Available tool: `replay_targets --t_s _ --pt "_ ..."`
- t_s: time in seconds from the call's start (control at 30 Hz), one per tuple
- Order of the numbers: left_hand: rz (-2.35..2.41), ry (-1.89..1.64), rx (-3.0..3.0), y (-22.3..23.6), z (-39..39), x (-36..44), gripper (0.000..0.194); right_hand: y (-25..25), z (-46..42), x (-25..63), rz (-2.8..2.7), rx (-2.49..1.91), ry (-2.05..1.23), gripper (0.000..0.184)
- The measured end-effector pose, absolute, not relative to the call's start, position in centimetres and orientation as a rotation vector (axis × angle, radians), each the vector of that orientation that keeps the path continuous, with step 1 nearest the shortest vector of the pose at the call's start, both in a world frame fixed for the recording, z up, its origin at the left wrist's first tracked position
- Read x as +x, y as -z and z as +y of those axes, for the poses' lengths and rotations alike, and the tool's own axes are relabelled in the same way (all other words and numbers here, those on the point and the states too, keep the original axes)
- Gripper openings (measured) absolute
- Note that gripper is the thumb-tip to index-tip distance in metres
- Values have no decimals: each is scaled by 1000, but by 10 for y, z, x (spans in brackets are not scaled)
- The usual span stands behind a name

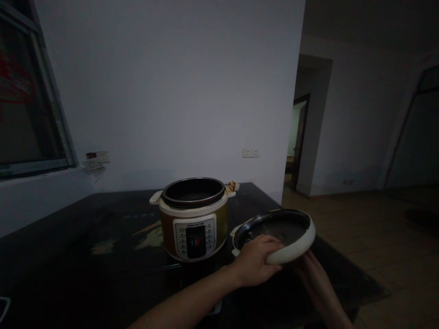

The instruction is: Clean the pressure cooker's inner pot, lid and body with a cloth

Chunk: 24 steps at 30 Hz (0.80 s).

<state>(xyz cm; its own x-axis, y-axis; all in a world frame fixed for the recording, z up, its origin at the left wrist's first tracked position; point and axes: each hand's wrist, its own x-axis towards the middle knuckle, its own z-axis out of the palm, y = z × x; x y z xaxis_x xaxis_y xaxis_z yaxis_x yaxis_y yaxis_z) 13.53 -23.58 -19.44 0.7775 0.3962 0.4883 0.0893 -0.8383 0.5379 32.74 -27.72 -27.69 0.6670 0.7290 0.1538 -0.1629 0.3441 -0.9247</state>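
Note:
A gold and cream electric pressure cooker (pixel 194 219) stands open on the dark table (pixel 85 246), its black inner pot showing. Its cream lid (pixel 284 233) is held upside down just right of the cooker, the dark underside facing up. My left hand (pixel 255 262) grips the lid's near rim with the fingers curled over the edge. My right hand (pixel 313 276) is under the lid's right side, its fingers mostly hidden beneath it.
A white wall with sockets (pixel 250 152) rises behind the table. A window (pixel 27 100) is at the left. To the right, wooden floor (pixel 377 237) leads to an open doorway (pixel 299 137). The table's right edge lies close below the lid.

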Motion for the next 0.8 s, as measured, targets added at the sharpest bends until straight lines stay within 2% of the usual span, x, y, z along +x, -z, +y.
replay_targets --t_s 0.2,0.37,0.57,0.8 --pt "288 -729 2676 207 -236 137 46 258 -312 339 -540 -1009 -695 60" --pt "238 -670 2783 212 -237 140 41 268 -320 333 -532 -1101 -700 69" --pt "251 -595 2853 208 -236 139 41 269 -320 324 -489 -1124 -671 90" --pt "181 -477 2980 208 -230 143 41 270 -315 321 -508 -1122 -629 82"
